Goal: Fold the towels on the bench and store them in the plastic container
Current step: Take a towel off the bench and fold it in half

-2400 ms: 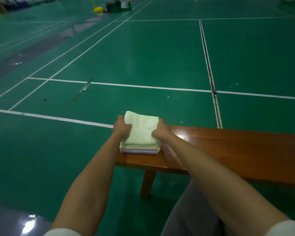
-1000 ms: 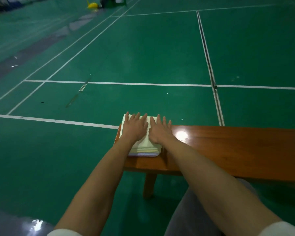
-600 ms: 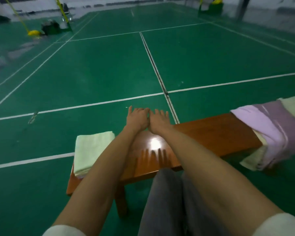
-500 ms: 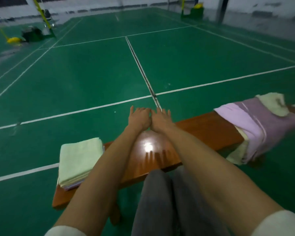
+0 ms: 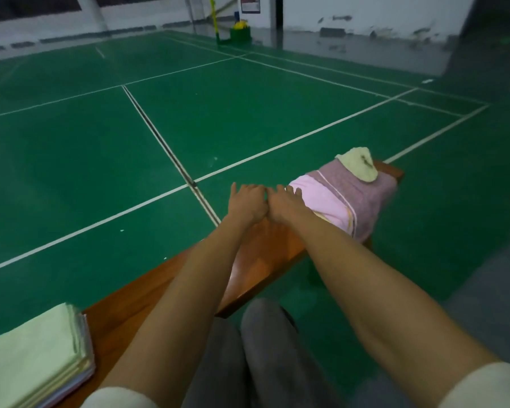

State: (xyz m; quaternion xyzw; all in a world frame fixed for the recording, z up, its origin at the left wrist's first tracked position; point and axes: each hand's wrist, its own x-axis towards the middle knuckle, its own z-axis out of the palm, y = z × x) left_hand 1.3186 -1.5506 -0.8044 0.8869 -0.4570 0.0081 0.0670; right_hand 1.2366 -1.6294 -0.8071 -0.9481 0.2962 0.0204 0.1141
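A stack of folded pale green and yellow towels (image 5: 33,360) lies on the wooden bench (image 5: 136,301) at the lower left. At the bench's far right end sits a loose heap of unfolded towels: a pink one (image 5: 327,201), a mauve one (image 5: 362,195) and a pale yellow one (image 5: 358,167) on top. My left hand (image 5: 246,203) and my right hand (image 5: 283,201) are stretched out side by side above the bench, fingers extended and holding nothing. The right hand's fingertips reach the near edge of the pink towel. No plastic container is in view.
The bench stands on a green court floor with white lines (image 5: 277,145). A yellow and green net post base (image 5: 240,32) stands far back by the wall. My grey-trousered knees (image 5: 262,348) are below the bench's front edge.
Both hands left the folded stack, where they had been pressing flat, and moved right along the bench to the unfolded heap. My view swung right; the stack now lies at the lower left.
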